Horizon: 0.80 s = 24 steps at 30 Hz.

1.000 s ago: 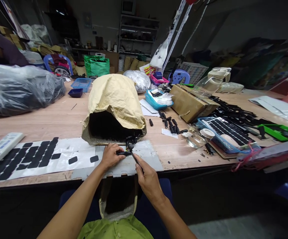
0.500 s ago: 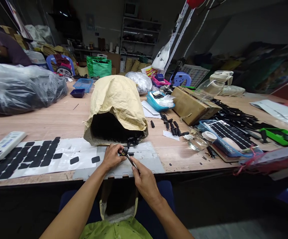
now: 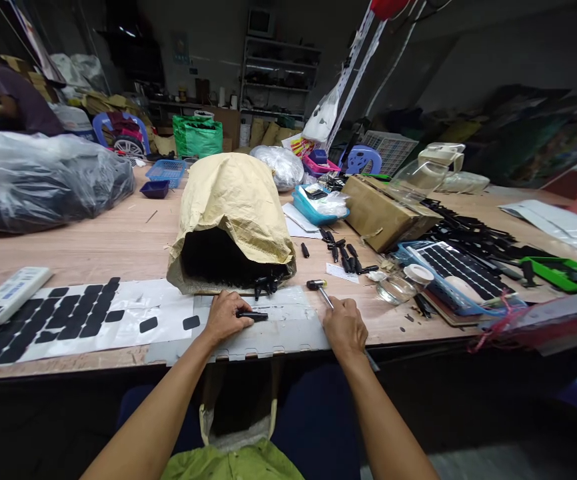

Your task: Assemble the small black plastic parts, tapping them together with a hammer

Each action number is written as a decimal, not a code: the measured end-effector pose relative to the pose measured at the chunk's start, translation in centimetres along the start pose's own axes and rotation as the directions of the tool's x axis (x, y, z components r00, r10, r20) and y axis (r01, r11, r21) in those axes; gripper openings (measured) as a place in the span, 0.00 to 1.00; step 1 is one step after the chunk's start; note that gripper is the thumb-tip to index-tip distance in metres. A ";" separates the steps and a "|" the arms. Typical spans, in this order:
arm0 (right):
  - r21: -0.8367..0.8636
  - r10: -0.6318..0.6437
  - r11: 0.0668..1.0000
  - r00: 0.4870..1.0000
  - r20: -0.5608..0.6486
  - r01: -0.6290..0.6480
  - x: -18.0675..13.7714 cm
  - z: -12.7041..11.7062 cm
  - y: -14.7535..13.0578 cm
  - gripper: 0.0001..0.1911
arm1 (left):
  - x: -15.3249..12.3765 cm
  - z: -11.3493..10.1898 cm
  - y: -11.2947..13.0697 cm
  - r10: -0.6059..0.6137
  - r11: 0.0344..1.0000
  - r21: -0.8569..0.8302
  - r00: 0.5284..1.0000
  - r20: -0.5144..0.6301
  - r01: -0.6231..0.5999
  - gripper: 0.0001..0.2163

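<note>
Between the fingers of my left hand (image 3: 226, 316) is a slim black handle-like part (image 3: 254, 315), lying over the grey board (image 3: 288, 327) at the table's front edge. To the right, my right hand (image 3: 344, 327) is wrapped round the shaft of a small hammer (image 3: 326, 295), whose head rests at or just above the table. Directly ahead, a tan paper sack (image 3: 236, 193) lies on its side with its dark mouth facing me. Several black parts (image 3: 267, 285) sit at that mouth. What else the sack holds is too dark to make out.
A white sheet with black stickers (image 3: 153, 300) and a white device (image 3: 11, 293) lie left. Loose black parts (image 3: 351, 259), a glass jar (image 3: 396, 287), a cardboard box (image 3: 386, 207) and a blue basket (image 3: 448, 280) stand right. A co-worker (image 3: 18, 93) sits far left.
My right hand has carried the hammer from above the black part out to the right of the board. My left hand stays in nearly the same place with the part.
</note>
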State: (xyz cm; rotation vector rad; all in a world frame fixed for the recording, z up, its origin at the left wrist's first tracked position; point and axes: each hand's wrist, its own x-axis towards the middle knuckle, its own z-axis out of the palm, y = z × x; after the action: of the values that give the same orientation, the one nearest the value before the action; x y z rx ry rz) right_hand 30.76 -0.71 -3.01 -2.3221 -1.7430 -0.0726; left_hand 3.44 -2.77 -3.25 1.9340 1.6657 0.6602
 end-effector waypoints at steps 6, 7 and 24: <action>-0.064 -0.017 0.998 0.995 -0.103 0.011 0.9 2.4 -1.0 0.16 | 0.2 0.0 -0.5 0.021 1.000 0.002 1.000 0.011 -0.021 0.06; -0.057 -0.009 0.998 0.993 -0.121 0.002 1.0 2.7 -1.1 0.16 | 0.2 -0.1 -0.5 0.031 1.000 0.001 0.999 0.014 -0.031 0.06; -0.076 -0.053 0.996 0.990 -0.134 0.043 1.2 3.1 -1.2 0.15 | -11.8 10.9 -1.8 -0.502 0.808 -0.042 0.725 0.472 0.587 0.10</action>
State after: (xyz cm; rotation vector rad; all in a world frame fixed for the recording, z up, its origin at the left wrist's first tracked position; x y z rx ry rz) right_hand 29.68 1.38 -5.64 -2.2666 -1.7562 -0.3012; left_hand 7.61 -14.82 -13.12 1.2213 1.6762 0.1167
